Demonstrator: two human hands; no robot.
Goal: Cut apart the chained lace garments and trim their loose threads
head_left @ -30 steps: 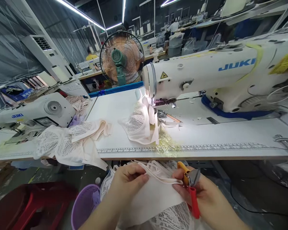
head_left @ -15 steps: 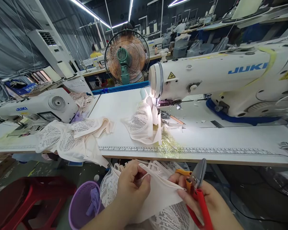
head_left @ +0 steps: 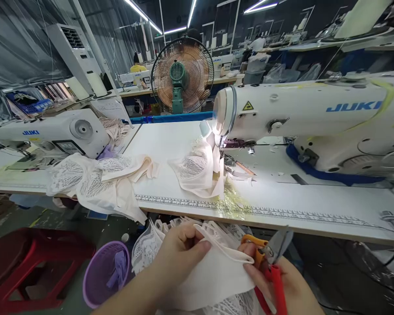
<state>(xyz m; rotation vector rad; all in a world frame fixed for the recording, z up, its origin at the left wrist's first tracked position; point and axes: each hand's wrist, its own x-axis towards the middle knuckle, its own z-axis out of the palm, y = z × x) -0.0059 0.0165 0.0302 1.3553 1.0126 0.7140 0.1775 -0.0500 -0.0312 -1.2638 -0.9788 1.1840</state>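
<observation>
My left hand (head_left: pixel 179 256) pinches the top edge of a cream fabric piece with lace (head_left: pixel 213 273) held in my lap below the table edge. My right hand (head_left: pixel 276 284) grips the same piece's right corner and also holds red-and-orange thread snips (head_left: pixel 271 262), blades pointing up and slightly apart. More lace pieces (head_left: pixel 151 245) lie stacked under my hands. On the white sewing table (head_left: pixel 298 201) a cream lace piece (head_left: pixel 200 170) sits under the needle of the white Juki sewing machine (head_left: pixel 298 113).
A pile of cream lace pieces (head_left: pixel 98 183) hangs over the table's left edge. A second Juki machine (head_left: pixel 52 133) stands at left. On the floor are a purple basket (head_left: pixel 105 273) and a red stool (head_left: pixel 26 267). A fan (head_left: pixel 183 75) stands behind the table. Other workers sit far back.
The view has swung slightly left and up. My hands stay on the fabric piece; the snips have tilted more upright and their blades have parted a little.
</observation>
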